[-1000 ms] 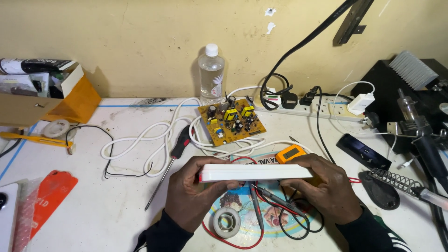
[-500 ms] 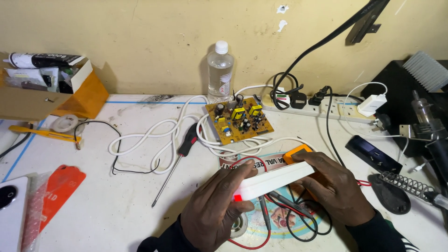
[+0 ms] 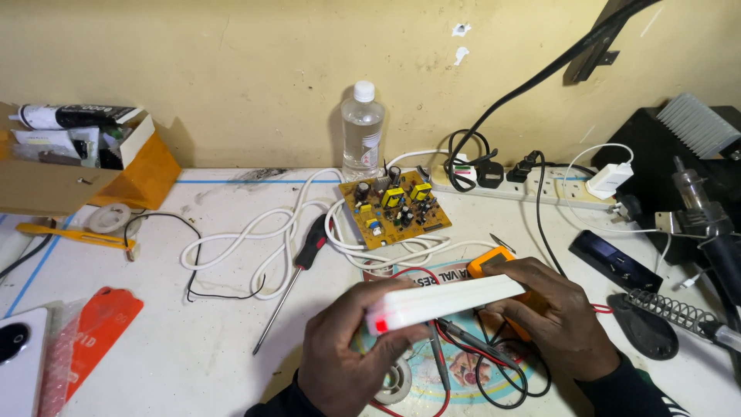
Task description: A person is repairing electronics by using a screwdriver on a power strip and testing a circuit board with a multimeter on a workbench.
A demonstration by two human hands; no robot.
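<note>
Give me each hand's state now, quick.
Left hand: closed on the white plastic case, at its red-lit end.
Right hand: closed on the case's other end.

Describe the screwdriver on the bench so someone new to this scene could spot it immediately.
Start at the clear plastic bottle against the wall, then drop to the yellow circuit board in front of it. Left of the board, beside the looped white cable, lies the screwdriver: black-and-red handle, long thin metal shaft.

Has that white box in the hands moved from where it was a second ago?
Yes. The white box was level; now its left end has dropped and tilted toward the person, judged against the circuit board behind it. Both hands hold it.
</note>
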